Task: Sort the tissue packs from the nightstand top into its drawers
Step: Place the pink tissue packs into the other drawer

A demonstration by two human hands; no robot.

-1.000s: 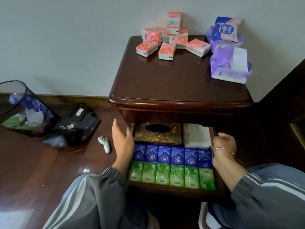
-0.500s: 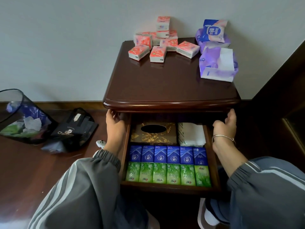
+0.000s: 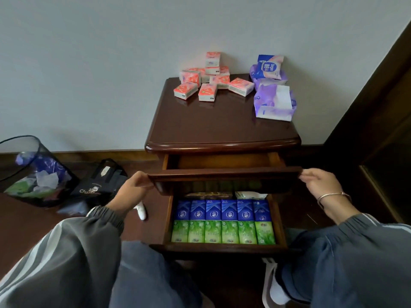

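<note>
The left hand (image 3: 135, 187) now curls its fingers over the left end of the upper drawer (image 3: 224, 174), which has slid partly out above the lower drawer (image 3: 279, 218); half a second back both hands were only reaching under the nightstand top (image 3: 211, 121). The right hand (image 3: 320, 181) grips the right end likewise. This opens a second place for sorting (bare wood shows inside). On top wait roughly nine pink packs (image 3: 207, 92), piled so the count is unsure, then three larger soft packs (image 3: 274, 103). Below lie six blue packs (image 3: 229, 211) and six green packs (image 3: 229, 232).
</note>
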